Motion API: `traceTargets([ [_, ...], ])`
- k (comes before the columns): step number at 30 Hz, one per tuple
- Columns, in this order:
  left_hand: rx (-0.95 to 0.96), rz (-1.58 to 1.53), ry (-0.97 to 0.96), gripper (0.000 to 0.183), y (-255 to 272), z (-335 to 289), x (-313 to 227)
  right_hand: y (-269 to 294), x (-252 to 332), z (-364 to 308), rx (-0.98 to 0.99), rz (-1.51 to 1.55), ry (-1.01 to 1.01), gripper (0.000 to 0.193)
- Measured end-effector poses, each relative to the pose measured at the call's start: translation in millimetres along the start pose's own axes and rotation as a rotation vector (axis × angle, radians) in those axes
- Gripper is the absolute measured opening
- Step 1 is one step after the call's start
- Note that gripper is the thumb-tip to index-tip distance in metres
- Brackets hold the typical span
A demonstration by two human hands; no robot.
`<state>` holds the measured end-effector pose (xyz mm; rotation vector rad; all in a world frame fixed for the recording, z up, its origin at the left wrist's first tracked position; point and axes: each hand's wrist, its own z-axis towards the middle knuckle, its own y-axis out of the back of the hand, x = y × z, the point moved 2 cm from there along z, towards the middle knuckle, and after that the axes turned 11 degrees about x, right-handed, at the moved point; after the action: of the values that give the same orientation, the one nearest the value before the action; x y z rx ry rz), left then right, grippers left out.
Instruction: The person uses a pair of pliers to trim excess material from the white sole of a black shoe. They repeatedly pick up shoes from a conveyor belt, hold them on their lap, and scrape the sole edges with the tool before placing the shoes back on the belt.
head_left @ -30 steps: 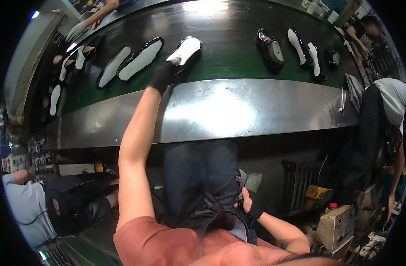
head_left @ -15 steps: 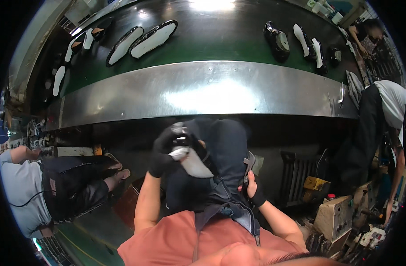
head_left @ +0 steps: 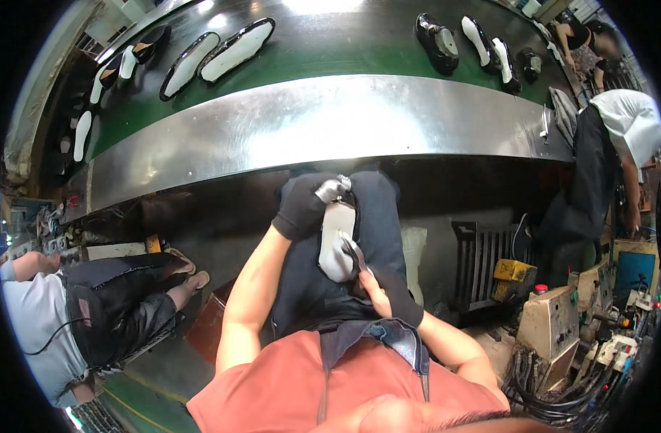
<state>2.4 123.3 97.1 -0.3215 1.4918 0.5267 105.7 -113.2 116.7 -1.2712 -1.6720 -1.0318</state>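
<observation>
My left hand point(head_left: 301, 208), in a dark glove with silvery wrapping on its fingers, is closed round one end of a shoe point(head_left: 338, 242). The shoe lies over my lap with its white underside up and glossy black edges showing. My right hand point(head_left: 381, 294), in a dark glove with bare fingertips, grips a metal pincers-like tool point(head_left: 354, 254). Its tip is at the white underside, near the middle; whether it touches cannot be made out. The tool's handles are mostly hidden by the fingers.
Ahead runs a metal table edge point(head_left: 309, 123) with a green belt point(head_left: 359, 65) behind it. Black shoes with white undersides point(head_left: 236, 50) lie there. A seated person point(head_left: 42, 310) is at left, another point(head_left: 626, 123) bends at right. Machinery point(head_left: 550, 328) stands lower right.
The shoe has turned from slanted to nearly upright in the view, moving right with my left hand. My right hand has come from beside my thigh to the shoe, bringing the tool.
</observation>
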Motion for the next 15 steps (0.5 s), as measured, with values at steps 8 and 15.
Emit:
traceTargets([
  [8,-0.030,-0.645,0.065,0.074,-29.2,1.3,15.4,27.4,-5.0,53.5,0.217,0.445,-0.018,0.045],
  [15,-0.042,-0.399,-0.071,0.056,-21.3,-4.3,17.4,28.7,15.9,42.6,0.145,0.638,-0.171,0.039],
])
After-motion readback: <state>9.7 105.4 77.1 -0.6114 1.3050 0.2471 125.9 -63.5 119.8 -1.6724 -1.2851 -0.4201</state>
